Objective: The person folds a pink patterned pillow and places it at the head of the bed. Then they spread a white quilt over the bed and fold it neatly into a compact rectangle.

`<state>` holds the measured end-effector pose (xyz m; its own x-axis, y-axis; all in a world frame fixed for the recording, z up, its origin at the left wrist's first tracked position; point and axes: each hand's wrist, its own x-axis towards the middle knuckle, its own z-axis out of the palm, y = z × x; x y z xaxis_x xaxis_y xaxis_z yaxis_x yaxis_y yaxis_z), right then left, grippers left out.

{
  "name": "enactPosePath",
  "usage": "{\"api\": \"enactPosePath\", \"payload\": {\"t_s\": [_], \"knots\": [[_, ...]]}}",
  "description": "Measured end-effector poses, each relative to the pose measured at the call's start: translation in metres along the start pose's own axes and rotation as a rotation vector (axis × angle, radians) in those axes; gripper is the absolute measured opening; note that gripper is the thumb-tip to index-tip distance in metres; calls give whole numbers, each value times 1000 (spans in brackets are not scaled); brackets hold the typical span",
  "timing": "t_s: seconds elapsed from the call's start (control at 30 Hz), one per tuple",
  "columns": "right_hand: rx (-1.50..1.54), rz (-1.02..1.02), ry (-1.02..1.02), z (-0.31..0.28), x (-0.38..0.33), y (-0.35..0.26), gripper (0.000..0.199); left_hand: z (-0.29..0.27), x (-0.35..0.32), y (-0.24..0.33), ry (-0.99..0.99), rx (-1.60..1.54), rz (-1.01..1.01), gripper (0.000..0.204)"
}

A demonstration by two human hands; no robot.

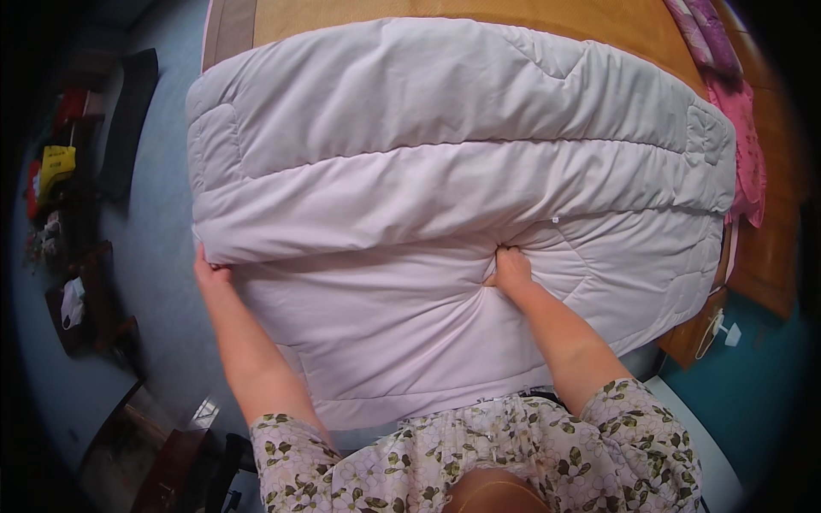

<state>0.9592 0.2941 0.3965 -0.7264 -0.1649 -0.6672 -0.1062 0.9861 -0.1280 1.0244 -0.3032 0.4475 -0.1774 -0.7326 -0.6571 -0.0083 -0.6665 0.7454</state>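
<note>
A pale pinkish-white quilt point(410, 184) lies across the bed, with long stitched seams and a fold running from left to right. At the quilt's left edge, where the fold ends, my left hand point(212, 268) grips the fabric with closed fingers. My right hand point(513, 270) pinches the quilt right of its middle, and creases fan out from that point. The fingertips of the right hand are partly hidden in the cloth. A small white tag point(555, 220) shows on the quilt just above the right hand.
Beyond the quilt lies a tan bed mat point(359, 12). Pink bedding point(747, 141) hangs at the right beside a wooden headboard point(765, 248). A white plug with a cord point(729, 332) is at the lower right. Dark wooden furniture point(96, 295) and a yellow bag point(56, 164) stand along the left.
</note>
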Motion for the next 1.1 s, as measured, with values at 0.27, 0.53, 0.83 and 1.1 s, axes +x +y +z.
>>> {"api": "enactPosePath", "payload": {"t_s": [0.27, 0.53, 0.83, 1.1], "knots": [[-2, -97, 98, 9, -5, 17, 73, 54, -55, 78, 30, 512, 961, 52], [-17, 6, 13, -8, -7, 0, 74, 27, -27, -36, -90, 335, 396, 61], [-19, -2, -37, 5, 0, 12, 64, 3, -22, -28, 310, 754, 475, 50], [-4, 82, -37, 3, -1, 17, 61, 98, -136, -127, -178, 1269, 1874, 59]]}}
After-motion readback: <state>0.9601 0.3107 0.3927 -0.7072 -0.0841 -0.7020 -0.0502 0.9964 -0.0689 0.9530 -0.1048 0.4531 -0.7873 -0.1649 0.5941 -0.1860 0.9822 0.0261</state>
